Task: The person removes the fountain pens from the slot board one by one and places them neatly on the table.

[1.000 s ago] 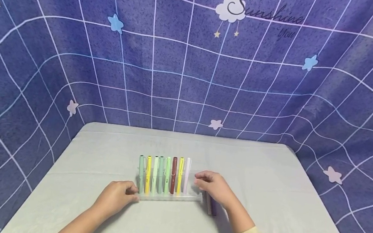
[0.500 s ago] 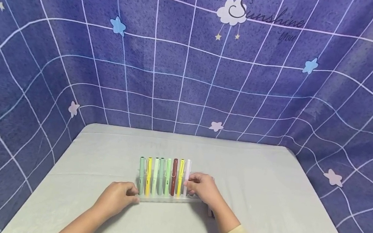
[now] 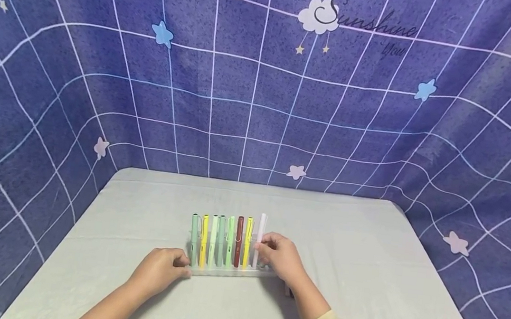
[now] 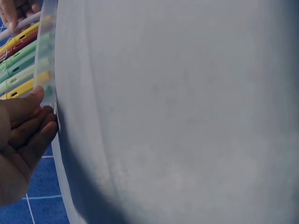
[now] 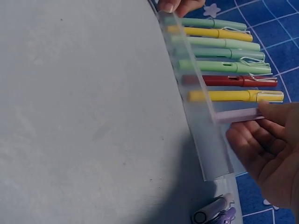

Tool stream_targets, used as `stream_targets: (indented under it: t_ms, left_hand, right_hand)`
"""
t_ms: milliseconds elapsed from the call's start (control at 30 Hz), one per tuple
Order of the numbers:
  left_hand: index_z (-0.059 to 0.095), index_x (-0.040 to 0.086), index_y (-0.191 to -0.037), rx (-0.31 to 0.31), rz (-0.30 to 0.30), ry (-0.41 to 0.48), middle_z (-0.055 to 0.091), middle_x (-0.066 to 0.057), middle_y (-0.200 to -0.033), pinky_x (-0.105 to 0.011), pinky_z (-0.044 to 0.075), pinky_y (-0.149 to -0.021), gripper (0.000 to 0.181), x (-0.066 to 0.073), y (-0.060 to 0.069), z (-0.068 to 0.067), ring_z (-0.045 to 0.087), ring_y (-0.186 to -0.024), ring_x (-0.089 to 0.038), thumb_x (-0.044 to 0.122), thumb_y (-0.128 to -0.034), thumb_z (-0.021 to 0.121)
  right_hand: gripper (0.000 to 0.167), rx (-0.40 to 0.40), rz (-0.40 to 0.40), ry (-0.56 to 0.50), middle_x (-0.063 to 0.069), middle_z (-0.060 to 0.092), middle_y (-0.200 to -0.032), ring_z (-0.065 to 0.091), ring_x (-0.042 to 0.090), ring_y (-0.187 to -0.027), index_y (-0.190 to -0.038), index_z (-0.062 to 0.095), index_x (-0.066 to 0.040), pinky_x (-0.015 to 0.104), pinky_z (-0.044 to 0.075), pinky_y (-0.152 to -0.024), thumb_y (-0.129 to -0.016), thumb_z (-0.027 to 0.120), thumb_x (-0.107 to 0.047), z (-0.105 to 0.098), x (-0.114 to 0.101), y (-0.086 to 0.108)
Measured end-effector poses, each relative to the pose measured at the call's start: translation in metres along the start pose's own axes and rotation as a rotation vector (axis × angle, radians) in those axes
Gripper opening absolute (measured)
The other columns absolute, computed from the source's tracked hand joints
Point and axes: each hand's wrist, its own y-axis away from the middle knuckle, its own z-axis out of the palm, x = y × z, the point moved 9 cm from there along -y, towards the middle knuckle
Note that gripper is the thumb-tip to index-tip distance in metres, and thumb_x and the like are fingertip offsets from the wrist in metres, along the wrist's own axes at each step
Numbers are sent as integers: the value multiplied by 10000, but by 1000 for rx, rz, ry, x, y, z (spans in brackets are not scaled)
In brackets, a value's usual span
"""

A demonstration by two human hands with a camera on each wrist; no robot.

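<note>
A clear pen stand (image 3: 232,272) holds a row of upright pens: green ones, yellow pens (image 3: 203,243), a dark red pen (image 3: 238,242). My left hand (image 3: 161,270) grips the stand's left end, the thumb on its front edge in the left wrist view. My right hand (image 3: 282,258) pinches the lavender pen (image 3: 260,229) between thumb and fingers at the right end of the row. That pen stands slightly higher than its neighbours and tilts a little. In the right wrist view its lower end (image 5: 229,116) is just above the stand's front strip.
Two more pens, one pale (image 5: 212,210) and one purple (image 5: 227,217), lie on the table beside the stand's right end, mostly behind my right hand in the head view. A grey-white cloth (image 3: 134,208) covers the table. A blue gridded curtain (image 3: 262,102) surrounds it.
My right hand has moved left from beyond the row and taken hold of the lavender pen. The pen has risen slightly and shifted right. My left hand stays at the stand's end.
</note>
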Motion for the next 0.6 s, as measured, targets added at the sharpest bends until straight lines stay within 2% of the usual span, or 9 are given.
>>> stream_targets:
  t_ms: [133,233,400,600]
  left_hand:
    - [690,243,-802,3,12,4,725,116,-796,-355,575,-758,175,1,0,0,681,-787,-103,272,-719,842]
    - [690,243,-799,3,12,8,725,120,-796,-349,575,-755,176,1,0,0,680,-784,-97,265,-718,845]
    - [693,252,-799,6,-6,12,728,122,-800,-341,578,-759,177,-1,-1,0,682,-789,-91,265,-712,847]
    - [694,251,-799,1,0,15,731,116,-804,-346,576,-760,172,0,0,0,684,-792,-96,265,-718,845]
  right_hand:
    - [175,49,-35,-34,129,693,-939,699,255,-809,-989,661,-58,378,619,-713,-932,682,-222,-11,-9,3]
    - [184,70,-41,-48,156,683,-974,686,247,-801,-1022,657,-40,383,617,-721,-941,668,-204,-22,-13,5]
    - [203,113,-15,-68,167,682,-965,671,260,-773,-1053,669,-10,429,609,-715,-939,667,-178,-43,-10,9]
    - [206,151,48,-76,164,716,-939,699,225,-750,-1041,680,38,370,621,-712,-911,690,-122,-70,4,14]
